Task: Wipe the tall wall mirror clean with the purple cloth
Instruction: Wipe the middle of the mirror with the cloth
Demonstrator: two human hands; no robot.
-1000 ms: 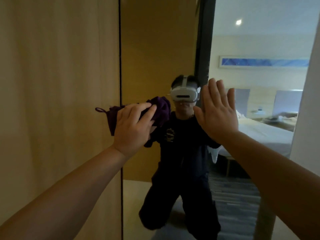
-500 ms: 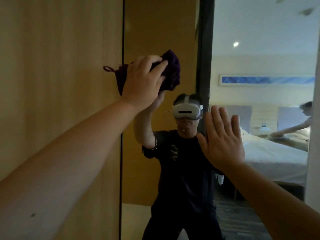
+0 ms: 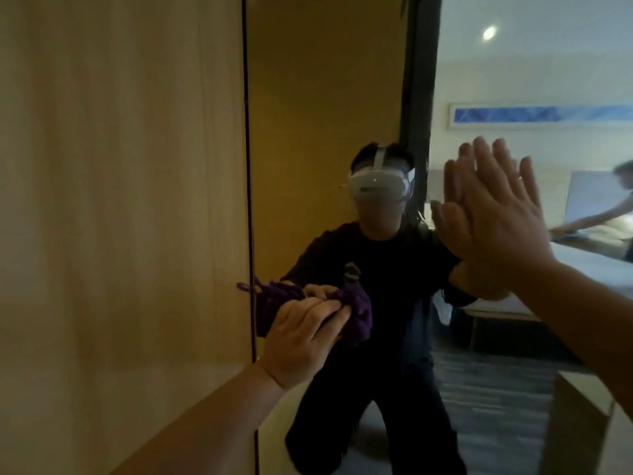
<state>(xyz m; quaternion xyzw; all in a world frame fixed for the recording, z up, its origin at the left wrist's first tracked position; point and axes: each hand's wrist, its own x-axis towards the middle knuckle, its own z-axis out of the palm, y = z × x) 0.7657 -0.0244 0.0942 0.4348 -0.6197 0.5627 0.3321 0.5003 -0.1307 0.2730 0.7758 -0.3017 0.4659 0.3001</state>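
Note:
The tall wall mirror point(image 3: 325, 97) fills the middle and right of the view, its dark left edge running top to bottom. My left hand point(image 3: 301, 341) presses a bunched purple cloth point(image 3: 356, 313) against the glass low down near that left edge; a loop of the cloth sticks out to the left. My right hand point(image 3: 493, 217) lies flat on the glass higher up to the right, fingers spread and pointing up, holding nothing. The mirror shows a kneeling person in dark clothes with a white headset.
A light wooden wall panel point(image 3: 120, 217) borders the mirror on the left. The reflection shows a bed point(image 3: 582, 265), a blue picture point(image 3: 541, 114) on the far wall, a ceiling light and another person bent over the bed at the right.
My left hand with the cloth rose up the glass to head height, then swept down to a low position near the left edge. My right hand stayed flat on the mirror.

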